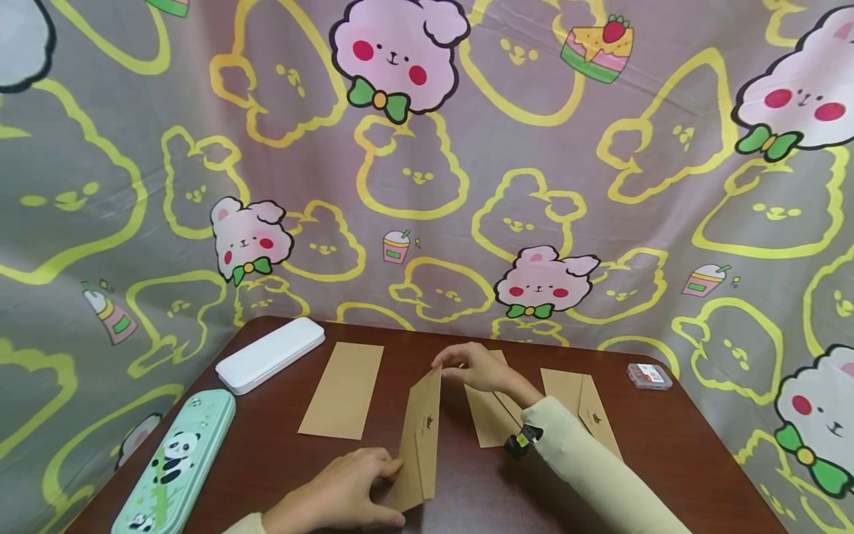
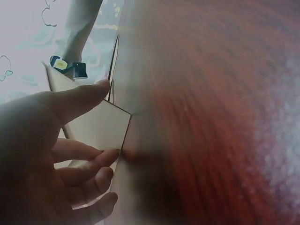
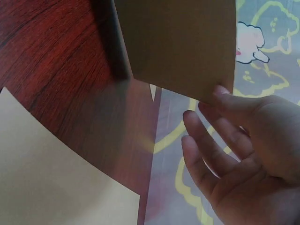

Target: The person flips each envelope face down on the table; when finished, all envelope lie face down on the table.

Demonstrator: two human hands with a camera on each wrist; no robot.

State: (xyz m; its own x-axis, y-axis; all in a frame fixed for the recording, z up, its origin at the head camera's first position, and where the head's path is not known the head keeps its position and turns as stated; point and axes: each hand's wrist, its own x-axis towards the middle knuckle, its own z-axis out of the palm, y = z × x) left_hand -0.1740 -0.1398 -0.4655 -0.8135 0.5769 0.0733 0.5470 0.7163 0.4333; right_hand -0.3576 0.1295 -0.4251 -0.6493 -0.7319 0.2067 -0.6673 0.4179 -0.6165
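Observation:
A brown kraft envelope (image 1: 422, 437) with a small dark crown print stands on its long edge, tilted, at the middle of the table. My right hand (image 1: 482, 368) pinches its far upper corner. In the right wrist view, the thumb (image 3: 224, 93) lies on that corner while the other fingers spread below. My left hand (image 1: 340, 486) holds the near end, its thumb and curled fingers on either side of the paper (image 2: 101, 123) in the left wrist view. Beneath my right forearm lies another kraft envelope (image 1: 485, 415), partly hidden by the hand and sleeve.
Left of the held envelope lies a plain kraft envelope (image 1: 343, 389); another with a crown print (image 1: 567, 386) lies at right, partly covered by the sleeve. A white case (image 1: 270, 356) and a green panda case (image 1: 176, 460) line the left edge. A small clear box (image 1: 649, 376) sits far right.

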